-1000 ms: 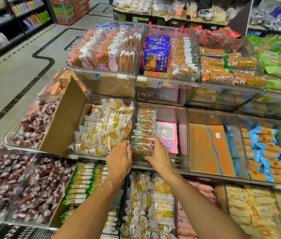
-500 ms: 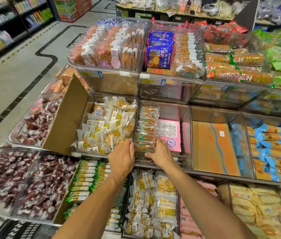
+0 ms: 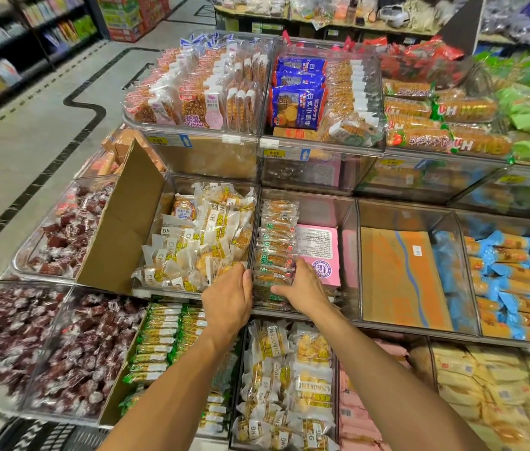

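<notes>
A row of small clear snack packets (image 3: 277,242) with orange biscuits and green labels stands on edge along the left side of a clear middle-tier bin (image 3: 348,222). Both hands meet at the row's near end. My left hand (image 3: 227,299) curls its fingers over the bin divider against the left side of the packets. My right hand (image 3: 306,288) grips the nearest packets from the right, thumb in front and fingers on top. A pink box (image 3: 320,252) lies flat in the same bin, just right of the row.
Left of the bin, white-and-yellow biscuit packs (image 3: 201,242) lie beside an upright cardboard flap (image 3: 123,229). An orange carton (image 3: 400,275) fills the bin to the right, then blue-wrapped snacks (image 3: 504,281). Dark red candies (image 3: 45,346) fill the lower left bins. An aisle floor (image 3: 29,131) lies left.
Both hands stay at the near end of the packet row. My right hand's fingers have crept slightly further up over the packets. The view has shifted a little.
</notes>
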{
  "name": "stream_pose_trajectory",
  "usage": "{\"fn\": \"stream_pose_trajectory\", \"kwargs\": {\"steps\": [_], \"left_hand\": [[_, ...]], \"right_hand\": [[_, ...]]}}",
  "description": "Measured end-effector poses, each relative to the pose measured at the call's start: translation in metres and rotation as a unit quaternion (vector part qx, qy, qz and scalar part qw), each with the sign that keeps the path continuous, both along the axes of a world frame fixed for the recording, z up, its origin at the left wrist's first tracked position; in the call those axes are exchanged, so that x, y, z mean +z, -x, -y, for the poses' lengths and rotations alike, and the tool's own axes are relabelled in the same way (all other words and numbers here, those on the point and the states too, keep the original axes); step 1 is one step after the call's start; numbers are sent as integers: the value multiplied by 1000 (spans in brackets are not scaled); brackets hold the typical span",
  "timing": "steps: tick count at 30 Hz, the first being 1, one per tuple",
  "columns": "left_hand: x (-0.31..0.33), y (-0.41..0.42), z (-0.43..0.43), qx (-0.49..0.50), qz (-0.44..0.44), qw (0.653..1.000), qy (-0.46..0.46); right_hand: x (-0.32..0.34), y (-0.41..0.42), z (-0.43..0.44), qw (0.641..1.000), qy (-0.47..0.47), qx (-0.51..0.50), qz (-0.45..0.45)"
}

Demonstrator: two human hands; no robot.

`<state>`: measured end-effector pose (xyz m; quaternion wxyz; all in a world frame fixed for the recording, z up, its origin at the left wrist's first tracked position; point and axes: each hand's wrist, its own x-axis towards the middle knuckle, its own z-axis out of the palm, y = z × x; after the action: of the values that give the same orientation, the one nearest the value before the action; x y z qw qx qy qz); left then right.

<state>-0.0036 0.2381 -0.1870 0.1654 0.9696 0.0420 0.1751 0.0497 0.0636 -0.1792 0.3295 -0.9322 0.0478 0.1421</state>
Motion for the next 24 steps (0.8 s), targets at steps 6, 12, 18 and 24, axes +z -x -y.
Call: {"fn": "stream_pose_trajectory", "kwargs": {"steps": [6,12,18,24], "left_hand": [[0,0,3,19,-16,1000,3],[-2,0,1,17,-24,999,14],[7,1,3,7,-35,999,23],[29,1,2,-15,-121,991,46]], "right_hand": [[-5,0,4,1000,-24,6,-11],[-3,-3,-5,1000,6,-4,-27],[-1,-4,12,998,-35,1,-47],[25,0,23,998,-46,2,-40]]}}
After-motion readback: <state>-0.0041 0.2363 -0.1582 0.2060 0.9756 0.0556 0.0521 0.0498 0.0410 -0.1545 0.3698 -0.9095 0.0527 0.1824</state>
